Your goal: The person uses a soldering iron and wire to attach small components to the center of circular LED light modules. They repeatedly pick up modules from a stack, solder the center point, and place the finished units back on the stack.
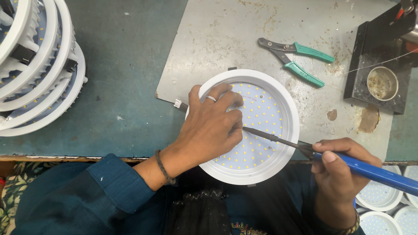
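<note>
Nearest, at the lower right: right hand [337,167] clenched around the blue handle of a soldering iron [348,165], fingers wrapped over the grip. Long axis of the iron running from lower right up toward the left, dark shaft crossing the white rim and ending with the tip just beside the left fingertips, over the dotted board.

To the left of that, and a little farther: left hand [209,128] spread palm-down on the round lamp [254,126], fingers bent and pressing the panel of small yellow dots, a ring on one finger, a cord band at the wrist. Whether something thin is pinched under the fingertips cannot be told. Left hand plainly the nearer to the working point; iron tip arriving from the right, meeting it close to the lamp's middle-left.

Lamp lying flat, face up, half on the grey metal sheet [226,39], its near edge overhanging the bench edge toward the lap.

Farther off: green-handled pliers [296,58] lying on the sheet, well apart from both hands. To the right, a black stand [383,56] with a small round tin. Far left, a leaning stack of white lamps [35,65] on the green bench top. More lamp faces at the lower right corner.
</note>
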